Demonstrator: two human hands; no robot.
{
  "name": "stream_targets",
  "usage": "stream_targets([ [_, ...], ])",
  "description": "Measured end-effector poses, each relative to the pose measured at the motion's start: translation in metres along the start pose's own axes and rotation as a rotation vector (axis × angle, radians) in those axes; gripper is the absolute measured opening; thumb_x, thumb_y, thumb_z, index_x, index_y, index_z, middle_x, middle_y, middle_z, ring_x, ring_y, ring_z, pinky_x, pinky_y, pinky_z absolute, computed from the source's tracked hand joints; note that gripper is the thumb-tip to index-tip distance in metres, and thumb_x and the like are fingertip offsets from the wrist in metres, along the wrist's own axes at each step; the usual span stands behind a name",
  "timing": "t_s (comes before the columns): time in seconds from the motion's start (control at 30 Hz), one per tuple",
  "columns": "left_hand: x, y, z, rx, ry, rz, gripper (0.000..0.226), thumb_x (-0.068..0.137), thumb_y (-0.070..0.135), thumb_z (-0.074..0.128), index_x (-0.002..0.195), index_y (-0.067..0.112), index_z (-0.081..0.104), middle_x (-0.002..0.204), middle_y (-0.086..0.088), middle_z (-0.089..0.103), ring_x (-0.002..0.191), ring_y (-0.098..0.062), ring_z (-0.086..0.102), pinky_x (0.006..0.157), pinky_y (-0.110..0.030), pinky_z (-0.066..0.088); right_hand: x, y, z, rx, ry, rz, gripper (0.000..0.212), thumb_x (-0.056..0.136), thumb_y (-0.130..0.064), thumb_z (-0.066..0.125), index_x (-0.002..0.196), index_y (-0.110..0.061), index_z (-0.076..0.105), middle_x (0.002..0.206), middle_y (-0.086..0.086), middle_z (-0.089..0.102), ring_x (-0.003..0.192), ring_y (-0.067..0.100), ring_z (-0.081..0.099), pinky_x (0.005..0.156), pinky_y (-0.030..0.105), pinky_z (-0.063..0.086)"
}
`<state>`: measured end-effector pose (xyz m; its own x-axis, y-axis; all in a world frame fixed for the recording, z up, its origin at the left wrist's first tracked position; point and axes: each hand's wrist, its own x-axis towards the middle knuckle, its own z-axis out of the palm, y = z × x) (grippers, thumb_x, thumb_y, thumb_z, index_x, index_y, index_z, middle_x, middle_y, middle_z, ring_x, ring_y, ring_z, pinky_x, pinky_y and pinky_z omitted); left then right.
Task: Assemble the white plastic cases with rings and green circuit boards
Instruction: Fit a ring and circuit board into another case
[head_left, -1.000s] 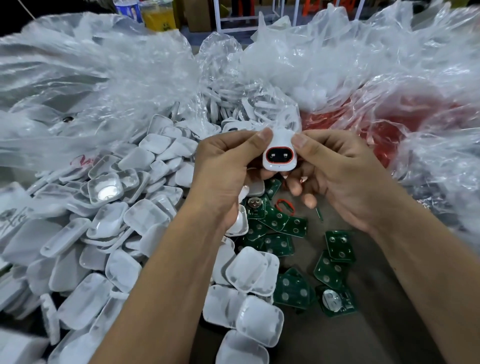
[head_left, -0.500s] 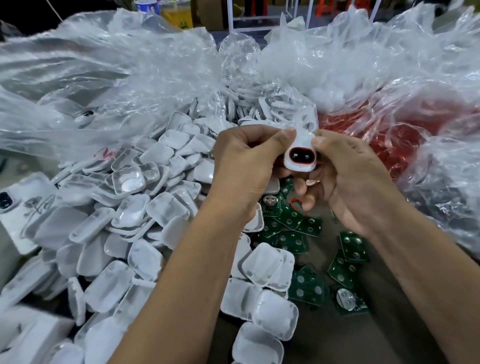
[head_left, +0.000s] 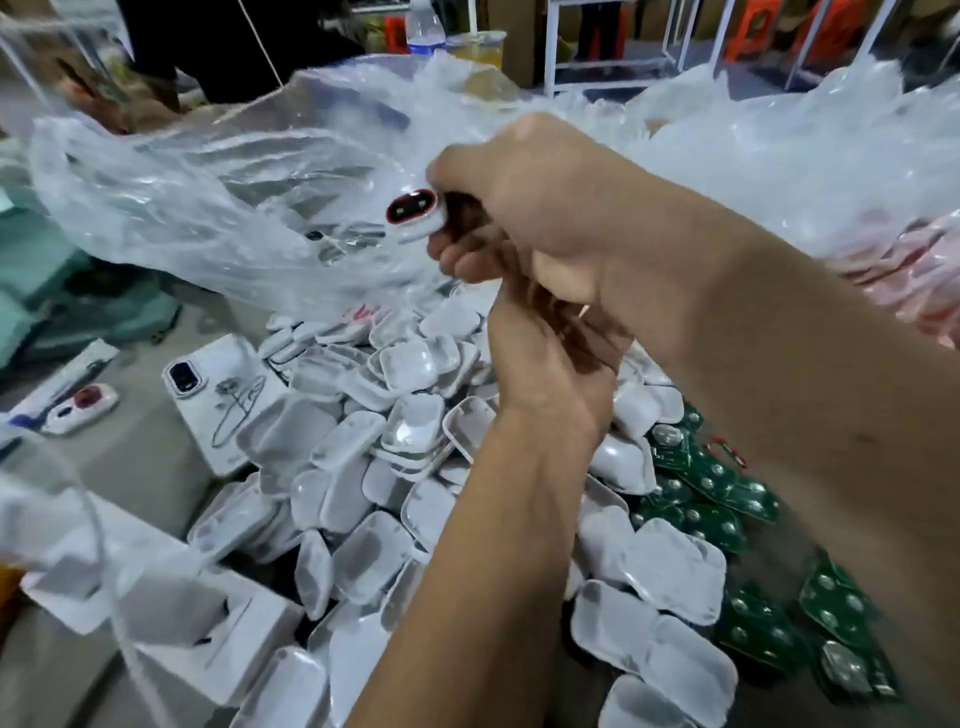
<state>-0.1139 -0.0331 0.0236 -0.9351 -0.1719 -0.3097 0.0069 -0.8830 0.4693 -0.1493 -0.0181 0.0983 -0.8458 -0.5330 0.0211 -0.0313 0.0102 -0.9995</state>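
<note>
So the right hand (head_left: 540, 208) is reaching out to the left across the pile, fingers curled around an assembled white case (head_left: 415, 213), the one with the red ring and dark oval window facing the camera. The case sits at the fingertips, right up against the edge of a big clear plastic bag (head_left: 208, 208) that bulges out just past it (not much free room on that side, the bag film is basically touching). The left hand (head_left: 550, 364) is directly below the right one, palm turned up toward it, fingers loosely bent; I can't see anything in it, and the fingertips are tucked behind the right wrist so hard to say more. Under and to the left of both hands is a heap of empty white case halves (head_left: 395, 467), piled loose and overlapping right up to the forearms. Below the right forearm the green circuit boards (head_left: 717, 519) lie scattered flat on the table, a few with a silver coin cell on them. Further left of the heap, well apart from the hands, there's a white phone case (head_left: 218, 389) lying flat and another finished white unit with a red ring (head_left: 80, 408) beside it on open grey tabletop (head_left: 140, 467), which is about the only bare space around.
</note>
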Motion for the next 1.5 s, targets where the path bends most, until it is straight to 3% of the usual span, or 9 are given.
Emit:
stream_targets([
  [0.2,0.002,0.002,-0.001,-0.066,0.065,-0.065,0.029,0.097,0.036,0.062,0.071,0.025,0.057,0.07,0.009,0.046,0.078,-0.009,0.041,0.082,-0.028,0.029,0.051,0.006,0.014,0.253,0.034,0.167,0.007,0.105,0.007,0.045,0.1,0.008,0.05,0.11,0.031,0.059,0.071,0.042,0.076,0.057,0.038,0.064],
  [0.37,0.0,-0.001,-0.001,0.022,0.037,-0.05,0.037,0.101,0.033,0.052,0.066,0.024,0.057,0.066,0.006,0.047,0.065,-0.009,0.045,0.064,-0.025,0.032,0.047,0.014,0.005,0.202,0.055,0.175,0.018,0.102,0.011,0.046,0.12,0.011,0.049,0.118,0.039,0.06,0.084,0.048,0.076,0.06,0.039,0.065],
  [0.5,-0.003,-0.005,0.001,0.09,-0.01,-0.02,0.047,0.105,0.033,0.047,0.061,0.023,0.063,0.058,0.007,0.054,0.049,-0.008,0.05,0.045,-0.017,0.039,0.034,0.009,-0.006,-0.071,0.097,0.036,0.017,0.1,0.006,0.055,0.116,0.012,0.061,0.105,0.035,0.07,0.071,0.038,0.073,0.063,0.037,0.065],
  [0.63,-0.003,-0.01,0.001,0.12,-0.047,-0.003,0.043,0.108,0.04,0.044,0.072,0.021,0.058,0.055,0.006,0.056,0.043,-0.009,0.052,0.043,-0.017,0.04,0.012,0.009,-0.025,-0.184,0.169,-0.113,0.012,0.099,0.0,0.059,0.098,0.004,0.07,0.086,0.023,0.074,0.062,0.026,0.073,0.058,0.03,0.06],
  [0.83,-0.013,-0.05,0.006,0.728,-0.219,0.006,0.038,0.101,0.016,0.043,0.069,0.019,0.064,0.06,0.001,0.063,0.048,-0.01,0.058,0.047,-0.02,0.045,-0.052,0.05,-0.085,-0.254,0.542,-0.171,0.019,0.094,0.001,0.062,0.087,-0.009,0.076,0.071,0.006,0.076,0.062,0.017,0.074,0.06,0.028,0.059],
  [1.03,-0.031,-0.075,0.008,1.244,-0.574,0.208,0.025,0.098,0.033,0.064,0.078,0.019,0.072,0.072,-0.004,0.072,0.063,-0.022,0.068,0.054,-0.028,0.05,-0.16,0.039,-0.151,-0.752,0.794,-0.211,0.013,0.093,-0.016,0.073,0.084,-0.024,0.077,0.07,-0.008,0.073,0.063,0.007,0.071,0.063,0.027,0.058],
  [1.2,-0.037,-0.09,0.022,1.295,-0.656,0.34,0.017,0.097,0.019,0.069,0.081,0.017,0.074,0.071,-0.013,0.07,0.062,-0.019,0.066,0.058,-0.033,0.05,-0.233,0.016,-0.206,-1.127,0.916,0.168,0.015,0.094,-0.029,0.075,0.081,-0.022,0.077,0.078,0.005,0.075,0.076,0.025,0.072,0.079,0.038,0.059],
  [1.33,-0.043,-0.113,0.045,1.313,-0.742,0.397,0.015,0.096,0.016,0.07,0.082,0.015,0.073,0.067,-0.008,0.07,0.063,-0.024,0.07,0.059,-0.033,0.055,-0.252,0.02,-0.236,-1.287,0.683,0.744,0.011,0.091,-0.015,0.074,0.096,-0.022,0.081,0.1,0.013,0.075,0.088,0.031,0.066,0.078,0.034,0.054],
  [1.5,-0.044,-0.132,0.061,1.317,-0.78,0.409,0.012,0.093,0.016,0.07,0.082,0.015,0.074,0.072,-0.014,0.07,0.071,-0.036,0.07,0.066,-0.052,0.061,-0.256,0.033,-0.231,-1.427,0.495,0.802,0.03,0.09,-0.023,0.073,0.119,-0.032,0.067,0.114,0.004,0.071,0.064,0.007,0.046,0.05,0.018,0.031],
])
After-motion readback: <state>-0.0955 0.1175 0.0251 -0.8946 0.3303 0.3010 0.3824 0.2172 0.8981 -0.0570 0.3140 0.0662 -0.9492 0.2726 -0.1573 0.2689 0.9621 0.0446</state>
